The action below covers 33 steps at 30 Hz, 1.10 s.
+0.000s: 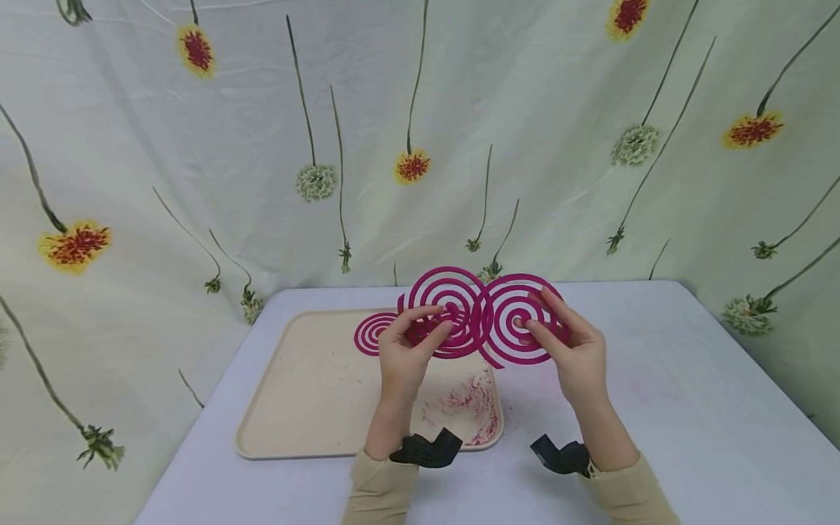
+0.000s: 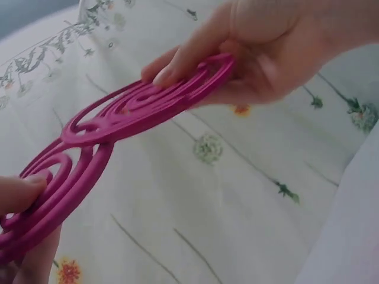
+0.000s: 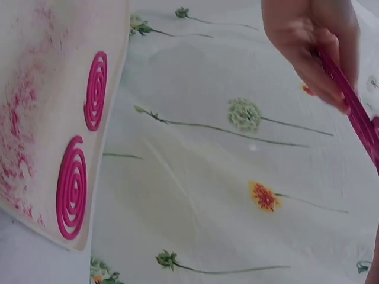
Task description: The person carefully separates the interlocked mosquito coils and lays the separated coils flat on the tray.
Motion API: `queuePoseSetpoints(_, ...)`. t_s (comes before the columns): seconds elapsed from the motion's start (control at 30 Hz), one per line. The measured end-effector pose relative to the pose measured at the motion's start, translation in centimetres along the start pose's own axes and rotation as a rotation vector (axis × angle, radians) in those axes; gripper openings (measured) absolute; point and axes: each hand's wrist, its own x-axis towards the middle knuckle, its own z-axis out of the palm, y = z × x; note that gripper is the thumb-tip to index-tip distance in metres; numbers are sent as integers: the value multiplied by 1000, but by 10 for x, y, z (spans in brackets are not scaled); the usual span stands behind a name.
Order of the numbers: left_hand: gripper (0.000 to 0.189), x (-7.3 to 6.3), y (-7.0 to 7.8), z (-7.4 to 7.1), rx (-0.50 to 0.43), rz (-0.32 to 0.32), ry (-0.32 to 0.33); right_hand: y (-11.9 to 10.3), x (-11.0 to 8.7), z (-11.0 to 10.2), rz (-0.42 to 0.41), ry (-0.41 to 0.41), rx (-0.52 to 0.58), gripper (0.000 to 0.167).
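My left hand (image 1: pixel 407 357) pinches a magenta mosquito coil (image 1: pixel 450 307) between thumb and fingers, raised over the tray (image 1: pixel 315 408). Beside it, my right hand (image 1: pixel 580 357) pinches a second magenta mosquito coil (image 1: pixel 521 319) near its middle. The two coils overlap at their neighbouring edges. From the left wrist view, the right hand's coil (image 2: pixel 142 115) tilts away, with its rim lying over the left hand's coil (image 2: pixel 77 189). Two more coils lie on the tray: a nearer coil (image 3: pixel 72 189) and a farther coil (image 3: pixel 96 92), both flat spirals; one is partly hidden behind the held coil in the head view.
Magenta powder (image 1: pixel 469 408) is smeared over the tray's right end. The tray lies on a white-covered table (image 1: pixel 689 408). Behind the table hangs a pale flower-printed cloth (image 1: pixel 525 87). A black strap (image 1: pixel 429 448) circles each wrist.
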Motion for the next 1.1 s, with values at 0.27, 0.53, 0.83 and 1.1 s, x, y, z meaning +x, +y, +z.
queuePoseSetpoints(0.27, 33, -9, -4, 25, -175, -148, 97, 14, -13, 25, -111, 182, 98, 48)
queuePoseSetpoints(0.53, 44, -8, -10, 26, -243, -96, 182, 11, -9, 21, -167, -51, 49, 64)
queuePoseSetpoints(0.83, 88, 0, -10, 6, -114, 6, -61, -2, 3, -7, 93, -211, -290, 69)
queuePoseSetpoints(1.1, 67, 6, -3, -27, -31, -50, -341, -12, 9, -34, 112, -418, -397, 59)
